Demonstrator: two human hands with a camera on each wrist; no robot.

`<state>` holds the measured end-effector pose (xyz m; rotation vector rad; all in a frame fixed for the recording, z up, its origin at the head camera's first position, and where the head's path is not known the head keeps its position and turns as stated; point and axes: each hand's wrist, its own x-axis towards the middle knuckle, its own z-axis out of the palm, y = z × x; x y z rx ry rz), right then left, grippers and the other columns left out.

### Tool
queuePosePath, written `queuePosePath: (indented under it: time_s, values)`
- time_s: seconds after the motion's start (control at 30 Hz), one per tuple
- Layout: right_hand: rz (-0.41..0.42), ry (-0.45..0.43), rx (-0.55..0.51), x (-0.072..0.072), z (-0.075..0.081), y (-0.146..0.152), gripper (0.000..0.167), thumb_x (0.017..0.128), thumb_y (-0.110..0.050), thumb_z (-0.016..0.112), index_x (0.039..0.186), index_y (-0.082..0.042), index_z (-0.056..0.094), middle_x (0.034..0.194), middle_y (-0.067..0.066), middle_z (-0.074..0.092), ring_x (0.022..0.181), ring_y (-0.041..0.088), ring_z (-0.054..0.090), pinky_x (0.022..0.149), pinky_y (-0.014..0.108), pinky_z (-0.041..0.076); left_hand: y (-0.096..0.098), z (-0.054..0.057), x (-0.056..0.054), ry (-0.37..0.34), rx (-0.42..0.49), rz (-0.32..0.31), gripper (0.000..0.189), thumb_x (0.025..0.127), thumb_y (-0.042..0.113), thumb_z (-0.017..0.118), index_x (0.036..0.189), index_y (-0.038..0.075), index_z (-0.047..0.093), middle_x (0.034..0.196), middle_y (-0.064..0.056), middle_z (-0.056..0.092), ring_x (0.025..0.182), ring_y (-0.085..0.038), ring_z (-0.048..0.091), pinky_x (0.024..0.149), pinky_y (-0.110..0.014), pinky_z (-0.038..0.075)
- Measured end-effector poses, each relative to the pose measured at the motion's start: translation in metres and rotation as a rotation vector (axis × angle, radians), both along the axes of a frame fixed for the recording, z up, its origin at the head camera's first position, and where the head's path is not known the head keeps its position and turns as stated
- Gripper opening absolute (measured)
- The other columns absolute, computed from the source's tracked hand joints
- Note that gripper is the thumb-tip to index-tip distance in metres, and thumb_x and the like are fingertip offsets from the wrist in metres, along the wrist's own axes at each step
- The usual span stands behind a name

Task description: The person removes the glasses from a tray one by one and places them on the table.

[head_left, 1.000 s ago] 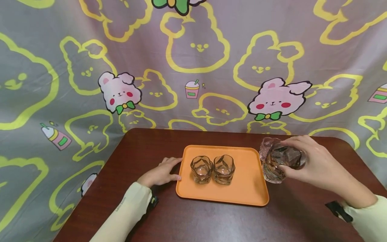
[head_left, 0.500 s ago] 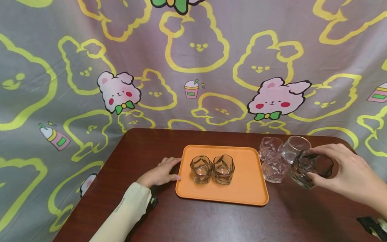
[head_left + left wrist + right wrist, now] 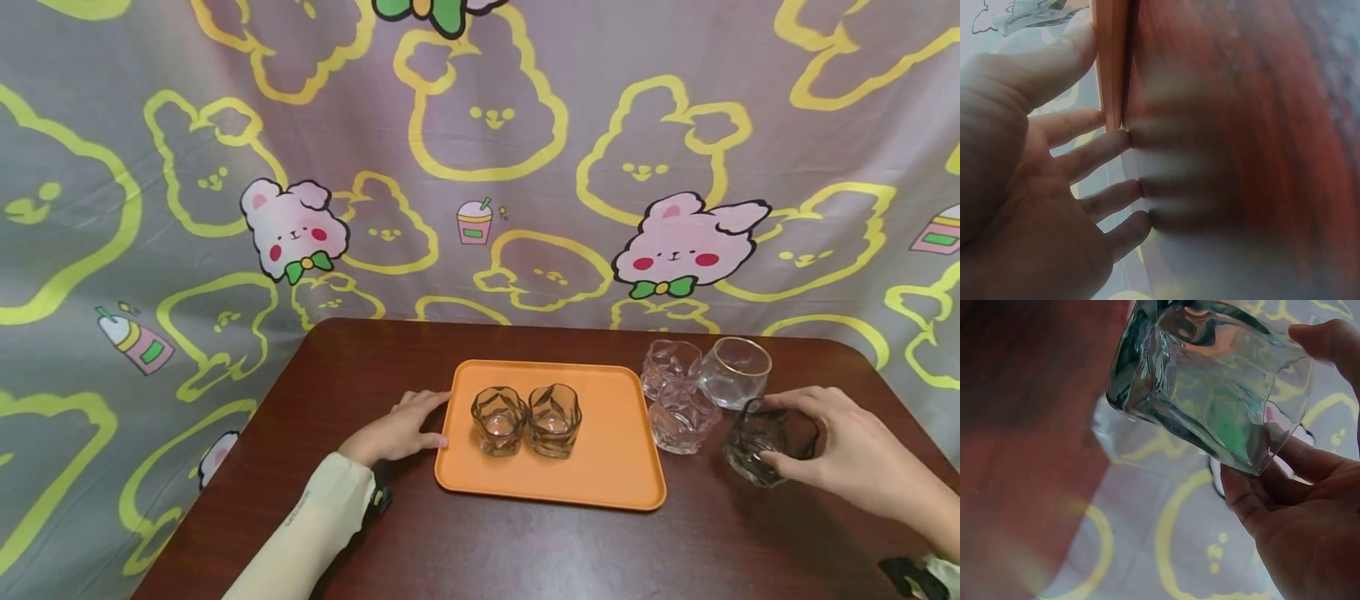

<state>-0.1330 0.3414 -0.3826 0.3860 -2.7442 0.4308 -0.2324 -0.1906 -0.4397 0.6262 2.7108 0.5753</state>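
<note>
My right hand (image 3: 847, 450) holds a smoky, faceted whiskey glass (image 3: 750, 454) near its rim, thumb on one side and fingers on the other. In the right wrist view that glass (image 3: 1210, 394) has a thick base, which is close to the table. At the left end of an orange tray (image 3: 615, 454), my left hand (image 3: 401, 429) touches the rim. The left wrist view has its fingers (image 3: 1100, 153) spread and fairly straight, with the thumb along the tray edge. Two matching smoky glasses, a left one (image 3: 500, 427) and a right one (image 3: 557, 425), stand side by side on the tray.
Right of the tray stand two clear faceted glasses, one behind (image 3: 670, 367) and one in front (image 3: 682, 425). Beside them is a rounded clear glass (image 3: 738, 379) with a gold rim. A cartoon-print curtain (image 3: 525, 208) hangs behind the dark wooden table (image 3: 510, 550).
My right hand has carried the smoky glass rightward, away from the tray and the clear glasses, then lowered it toward the table. My left hand has stayed at the tray's edge.
</note>
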Motion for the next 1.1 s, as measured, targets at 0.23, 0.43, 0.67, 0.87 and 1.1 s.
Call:
queuePosePath:
  time_s: [0.23, 0.43, 0.67, 0.87, 1.1]
  values:
    - [0.044, 0.051, -0.04, -0.007, -0.021, 0.001, 0.068, 0.051, -0.036, 0.093, 0.106, -0.009, 0.065, 0.1, 0.003, 0.056, 0.086, 0.013, 0.042, 0.062, 0.027, 0.034, -0.001, -0.003, 0.0, -0.003, -0.004, 0.004, 0.077, 0.084, 0.034, 0.071, 0.148, 0.013, 0.033, 0.144, -0.009, 0.037, 0.132, -0.029, 0.028, 0.102, -0.05, 0.028]
    - [0.041, 0.053, -0.052, -0.012, -0.028, 0.001, 0.069, 0.051, -0.037, 0.093, 0.107, -0.008, 0.064, 0.1, 0.004, 0.056, 0.084, 0.014, 0.042, 0.06, 0.031, 0.036, -0.001, -0.003, -0.001, -0.005, -0.008, -0.002, 0.077, 0.085, 0.034, 0.071, 0.148, 0.013, 0.032, 0.145, -0.009, 0.036, 0.132, -0.029, 0.028, 0.102, -0.05, 0.028]
    - [0.005, 0.048, -0.066, -0.016, -0.033, 0.006, 0.067, 0.053, -0.034, 0.093, 0.106, -0.007, 0.063, 0.102, 0.009, 0.057, 0.083, 0.019, 0.044, 0.059, 0.035, 0.037, 0.0, -0.001, -0.002, 0.007, -0.001, -0.026, 0.077, 0.085, 0.034, 0.071, 0.148, 0.013, 0.033, 0.142, -0.007, 0.039, 0.131, -0.028, 0.029, 0.101, -0.048, 0.029]
    - [-0.005, 0.036, -0.086, -0.02, -0.035, 0.01, 0.066, 0.056, -0.032, 0.091, 0.109, -0.006, 0.063, 0.102, 0.009, 0.057, 0.075, 0.011, 0.042, 0.056, 0.03, 0.035, -0.001, -0.001, -0.002, 0.015, -0.001, -0.03, 0.077, 0.085, 0.034, 0.071, 0.148, 0.013, 0.032, 0.142, -0.007, 0.039, 0.13, -0.028, 0.03, 0.101, -0.046, 0.03]
    - [-0.002, 0.078, -0.112, -0.024, -0.036, 0.011, 0.066, 0.054, -0.031, 0.092, 0.108, -0.007, 0.063, 0.101, 0.005, 0.057, 0.08, 0.003, 0.043, 0.062, 0.022, 0.032, -0.001, -0.001, -0.001, 0.015, -0.004, -0.017, 0.077, 0.085, 0.034, 0.071, 0.148, 0.012, 0.032, 0.142, -0.007, 0.039, 0.131, -0.028, 0.029, 0.101, -0.047, 0.03]
